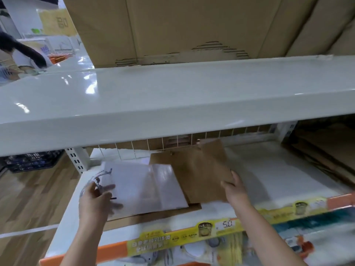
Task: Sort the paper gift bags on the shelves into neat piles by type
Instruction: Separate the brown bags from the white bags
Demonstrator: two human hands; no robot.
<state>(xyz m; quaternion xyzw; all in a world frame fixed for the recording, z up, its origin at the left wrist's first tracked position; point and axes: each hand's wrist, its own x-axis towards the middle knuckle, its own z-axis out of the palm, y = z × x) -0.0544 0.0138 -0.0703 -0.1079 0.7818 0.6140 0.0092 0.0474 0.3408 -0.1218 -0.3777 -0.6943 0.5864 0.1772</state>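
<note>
Two bags are held, white bag (142, 187) gripped by left hand (96, 198), brown bag (199, 169) pinched by right hand (233, 187); piles may be mixed if released overlapping.

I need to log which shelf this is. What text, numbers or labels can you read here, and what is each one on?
"5.0": price number on the yellow label strip along the shelf's front edge.
Chinese characters on the yellow sticker on the orange edge: blurred, not reliably readable.
Large printed mark on the yellow cardboard box at upper left: blurred, unreadable.
Brown paper bag and white paper bag: no print visible.
</note>
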